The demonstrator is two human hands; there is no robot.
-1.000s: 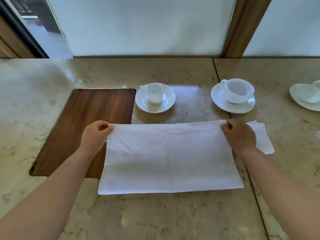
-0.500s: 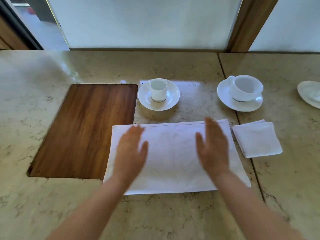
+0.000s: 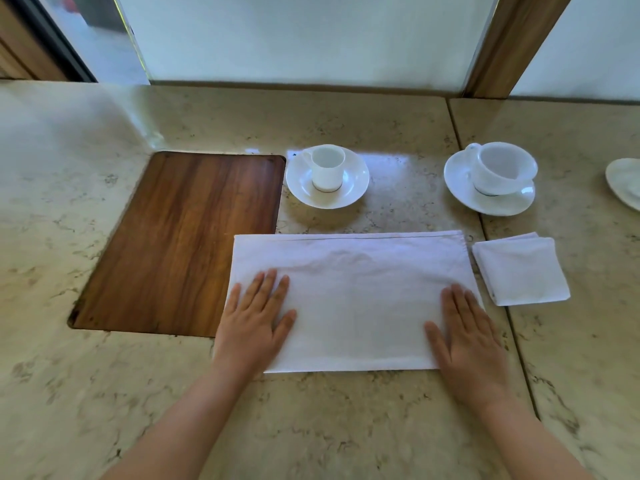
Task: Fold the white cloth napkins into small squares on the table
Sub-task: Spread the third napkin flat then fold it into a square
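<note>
Polished beige marble bench point(image 3: 346, 427), veined and speckled, glossy enough to mirror the window light near its far edge; thin dark seam between slabs towards the right edge. Inset dark brown rectangular wooden panel point(image 3: 180, 244), smooth, satin sheen, lengthwise grain. Long white cloth napkin point(image 3: 353, 299), matt woven fabric, softly wrinkled, stitched hem along the far side. Small folded white cloth square point(image 3: 521, 270), same matt weave, layered edges showing. Glossy white porcelain cups and saucers point(image 3: 327, 176), smooth glaze with bright highlights. Wooden window post point(image 3: 512, 46) at the far right corner, semi-matt.
</note>
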